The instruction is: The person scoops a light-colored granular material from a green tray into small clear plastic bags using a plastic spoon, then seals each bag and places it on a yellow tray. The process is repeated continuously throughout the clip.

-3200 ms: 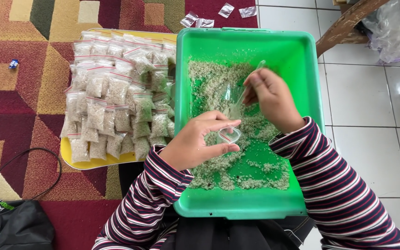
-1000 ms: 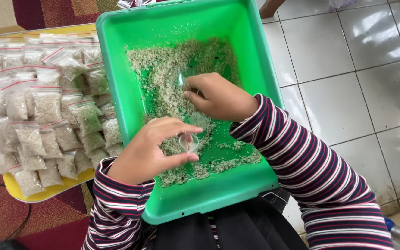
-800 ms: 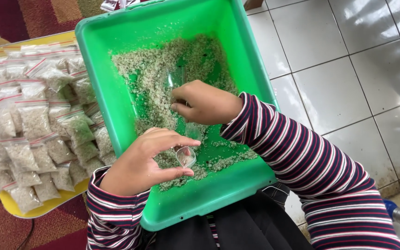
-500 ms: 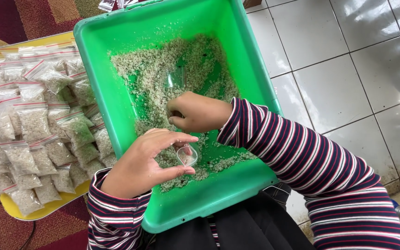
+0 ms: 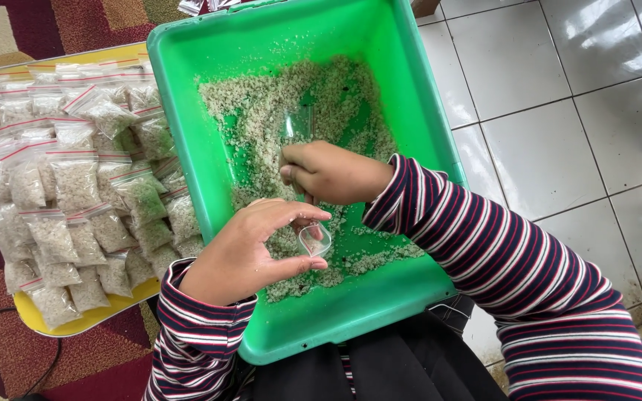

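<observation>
A green plastic tub (image 5: 187,111) rests on my lap, with pale greenish grain (image 5: 261,104) spread over its bottom. Over the tub's near part, my left hand (image 5: 250,252) pinches a small clear cup (image 5: 313,239) between thumb and fingers. Just beyond it, my right hand (image 5: 332,172) is closed on a small clear plastic bag (image 5: 299,122), which sticks up from the fingers above the grain. The two hands almost touch at the cup.
A yellow tray (image 5: 76,319) to the left holds several small sealed bags (image 5: 61,193) of the same grain. A patterned red carpet (image 5: 9,364) lies under it, and white floor tiles (image 5: 559,111) are on the right. A few empty bags (image 5: 202,6) lie beyond the tub.
My right hand has drawn back toward me with the clear bag, ending close above the cup. My left hand has kept its hold on the cup, and the view has shifted.
</observation>
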